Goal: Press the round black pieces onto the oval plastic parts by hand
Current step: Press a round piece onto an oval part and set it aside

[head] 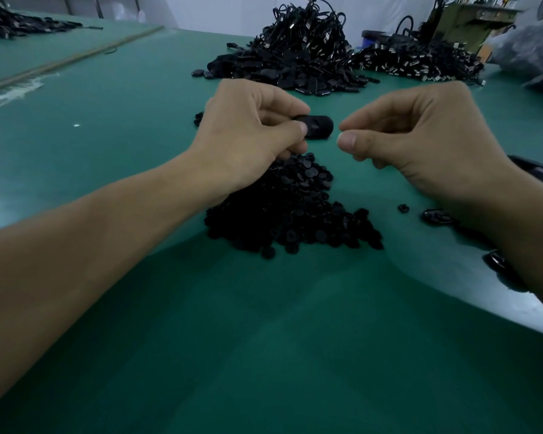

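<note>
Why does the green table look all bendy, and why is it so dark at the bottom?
Head view: the wide-angle lens curves the green table; a broad shadow darkens its near part; the pile of round black pieces shows little detail.

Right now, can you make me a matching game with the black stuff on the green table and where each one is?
Things:
1. oval plastic part
2. pile of round black pieces
3. heap of black cables

Places:
A. at the far end of the green table
B. on the table, closest to the person
C. pinched in the left hand

Pairs: 1-C, 2-B, 3-A
</note>
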Demonstrator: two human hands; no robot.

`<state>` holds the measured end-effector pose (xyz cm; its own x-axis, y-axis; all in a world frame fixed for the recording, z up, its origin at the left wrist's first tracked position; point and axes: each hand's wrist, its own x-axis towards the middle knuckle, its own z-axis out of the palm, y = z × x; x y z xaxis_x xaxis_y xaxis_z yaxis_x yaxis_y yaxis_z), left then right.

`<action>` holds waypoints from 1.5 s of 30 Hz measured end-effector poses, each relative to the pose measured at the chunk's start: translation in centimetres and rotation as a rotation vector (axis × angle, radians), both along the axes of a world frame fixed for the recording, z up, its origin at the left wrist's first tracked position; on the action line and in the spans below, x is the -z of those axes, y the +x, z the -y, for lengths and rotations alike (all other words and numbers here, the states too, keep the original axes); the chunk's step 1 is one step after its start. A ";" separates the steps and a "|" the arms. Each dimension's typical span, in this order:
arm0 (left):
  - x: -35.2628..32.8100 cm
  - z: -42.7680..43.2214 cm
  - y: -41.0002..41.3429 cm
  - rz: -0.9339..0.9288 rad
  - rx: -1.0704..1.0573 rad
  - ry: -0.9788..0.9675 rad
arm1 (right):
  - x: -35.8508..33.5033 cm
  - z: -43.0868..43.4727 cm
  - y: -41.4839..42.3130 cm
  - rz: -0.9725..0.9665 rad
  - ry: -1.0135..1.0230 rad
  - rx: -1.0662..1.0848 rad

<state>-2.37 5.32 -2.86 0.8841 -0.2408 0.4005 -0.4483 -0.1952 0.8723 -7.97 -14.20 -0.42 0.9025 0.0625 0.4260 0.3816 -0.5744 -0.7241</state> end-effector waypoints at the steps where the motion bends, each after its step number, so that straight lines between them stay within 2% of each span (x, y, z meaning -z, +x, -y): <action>1: 0.0 0.1 -0.1 0.001 0.001 0.001 | 0.0 0.0 0.0 -0.008 0.009 0.002; 6: -0.2 0.4 -0.5 0.018 0.004 -0.002 | 0.0 -0.6 0.1 0.006 0.094 0.034; 10: -0.4 0.7 -0.8 0.030 0.006 -0.022 | 0.0 -1.2 0.0 0.077 -0.005 0.051; 16: -0.5 1.0 -1.2 0.018 0.040 -0.043 | 0.3 -1.5 0.2 0.124 -0.002 0.094; 30: -0.4 1.0 -1.2 0.060 0.056 -0.008 | 0.1 -1.9 -0.1 0.103 -0.050 0.131; 34: -0.5 0.9 -1.2 0.129 0.052 0.055 | 0.1 -2.0 -0.3 0.135 -0.086 0.175; 38: -0.4 1.2 -1.7 0.256 0.011 0.142 | 0.3 -2.1 -0.3 0.114 -0.035 0.177; 41: -0.4 1.3 -1.8 0.348 -0.061 0.209 | 0.5 -2.3 -0.2 0.065 0.062 0.125; 45: -0.4 0.8 -1.3 0.370 -0.112 0.244 | 0.3 -2.5 -0.2 0.026 0.132 0.025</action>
